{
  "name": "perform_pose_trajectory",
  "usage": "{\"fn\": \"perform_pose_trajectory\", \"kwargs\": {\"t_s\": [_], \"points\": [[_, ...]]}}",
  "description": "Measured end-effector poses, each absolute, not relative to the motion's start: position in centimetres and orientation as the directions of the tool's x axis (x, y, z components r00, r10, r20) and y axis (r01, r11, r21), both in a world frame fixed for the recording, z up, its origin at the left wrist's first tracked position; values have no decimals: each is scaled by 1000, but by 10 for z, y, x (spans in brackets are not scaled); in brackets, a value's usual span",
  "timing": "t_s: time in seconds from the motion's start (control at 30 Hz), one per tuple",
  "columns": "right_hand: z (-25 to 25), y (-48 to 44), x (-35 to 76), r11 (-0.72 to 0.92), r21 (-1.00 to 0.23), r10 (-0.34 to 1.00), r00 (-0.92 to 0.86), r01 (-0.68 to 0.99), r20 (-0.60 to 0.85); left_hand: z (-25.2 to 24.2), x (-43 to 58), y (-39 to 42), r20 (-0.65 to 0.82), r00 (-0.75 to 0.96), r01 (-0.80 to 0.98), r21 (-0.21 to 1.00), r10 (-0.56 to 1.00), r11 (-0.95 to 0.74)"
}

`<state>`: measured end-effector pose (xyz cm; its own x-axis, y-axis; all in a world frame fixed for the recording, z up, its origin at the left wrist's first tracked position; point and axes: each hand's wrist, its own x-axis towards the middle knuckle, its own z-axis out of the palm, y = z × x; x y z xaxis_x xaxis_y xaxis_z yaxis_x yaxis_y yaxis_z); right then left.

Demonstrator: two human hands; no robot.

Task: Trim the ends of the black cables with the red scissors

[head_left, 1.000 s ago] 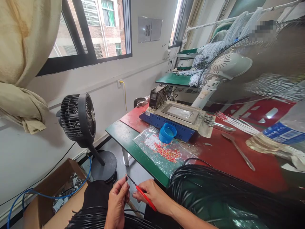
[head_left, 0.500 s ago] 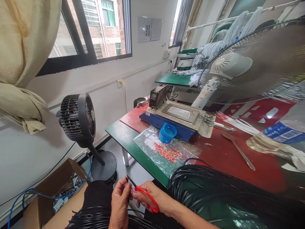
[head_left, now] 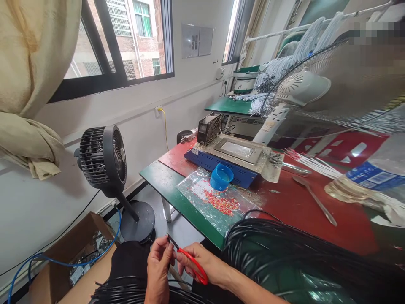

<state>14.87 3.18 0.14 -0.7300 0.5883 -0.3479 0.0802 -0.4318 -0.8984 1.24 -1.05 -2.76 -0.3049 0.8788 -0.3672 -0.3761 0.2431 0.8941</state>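
My right hand [head_left: 201, 264] grips a pair of scissors [head_left: 196, 265] with red handles, a finger and thumb in the loops. Their dark blades point up and left to the fingertips of my left hand [head_left: 160, 261]. That hand pinches the end of what looks like a black cable, mostly hidden by the fingers; a small reddish tip shows beside the blades. Below, on my lap, lies a bundle of black cables [head_left: 123, 291]. A second large coil of black cables [head_left: 268, 245] rests on the table to the right of my hands.
On the table [head_left: 158, 177] lies a plastic bag [head_left: 190, 185] with red and yellow bits and a blue cup [head_left: 221, 177]. Behind are a blue heating unit [head_left: 218, 166] and a spoon [head_left: 316, 200]. A floor fan [head_left: 103, 160] and a cardboard box [head_left: 47, 270] stand left.
Both hands stay nearly in place, the scissors' tips still at the left fingertips. The view has shifted very slightly.
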Motion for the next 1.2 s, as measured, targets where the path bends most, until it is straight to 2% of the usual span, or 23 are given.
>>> {"fn": "perform_pose_trajectory", "kwargs": {"t_s": [0.17,0.27,0.37,0.4,0.47,0.57,0.63,0.7,0.93,1.2], "points": [[-4,30,148,-397,-915,616,-719,70,-322,-25,15,-11,-359,-269,-416,880,894,229],[-5,30,148,-354,-930,627,-712,101,-316,-18,17,-10,-425,-180,-544,794,887,270],[-4,31,148,-82,-965,716,-659,249,-230,-11,17,-9,-512,-140,-674,676,848,297],[-5,30,148,50,-940,753,-631,337,-186,-10,17,-10,-527,-133,-704,646,839,294],[-8,29,148,277,-807,807,-582,521,-99,-8,16,-10,-539,-114,-745,602,834,287],[-14,25,146,449,-581,834,-551,679,1,-7,15,-10,-585,-99,-781,548,805,301],[-16,23,145,484,-505,840,-540,715,41,-7,15,-10,-616,-100,-790,527,782,313],[-16,22,145,491,-487,840,-541,722,44,-6,16,-10,-623,-102,-796,519,775,313],[-12,27,146,458,-583,810,-585,671,-37,-6,15,-14,-607,-122,-785,543,785,297],[-6,25,148,457,-599,797,-601,657,-51,-9,14,-13,-611,-141,-786,548,779,287]]}}
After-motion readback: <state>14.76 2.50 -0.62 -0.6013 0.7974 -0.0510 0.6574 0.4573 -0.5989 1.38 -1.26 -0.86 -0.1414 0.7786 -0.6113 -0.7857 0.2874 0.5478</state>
